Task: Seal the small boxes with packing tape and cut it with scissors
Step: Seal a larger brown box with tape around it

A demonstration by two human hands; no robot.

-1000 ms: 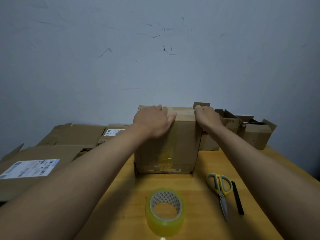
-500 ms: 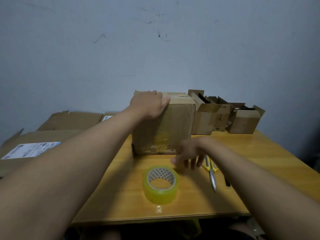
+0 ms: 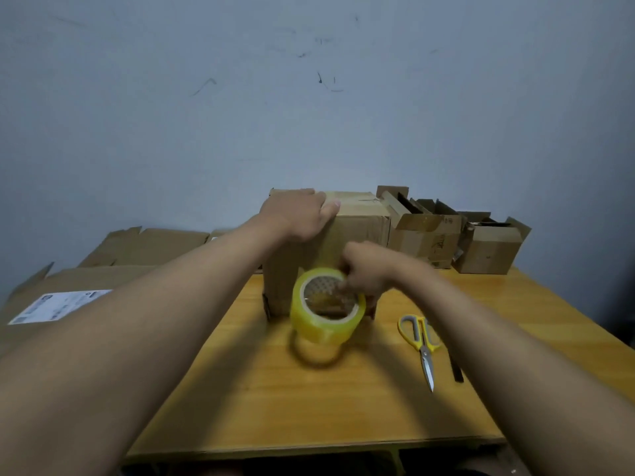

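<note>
Cardboard box (image 3: 357,228): left hand (image 3: 295,214) flat atop | right hand (image 3: 364,273) grips glossy yellow tape ring (image 3: 323,324)

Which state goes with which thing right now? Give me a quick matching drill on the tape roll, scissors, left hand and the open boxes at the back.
Things:
1. tape roll
2. scissors
3. left hand
4. small open boxes

States:
A. lying flat on the table, untouched
B. lifted off the table in the right hand
C. flaps up, against the wall
D. resting on top of the closed cardboard box

Pairs: 1-B, 2-A, 3-D, 4-C
</note>
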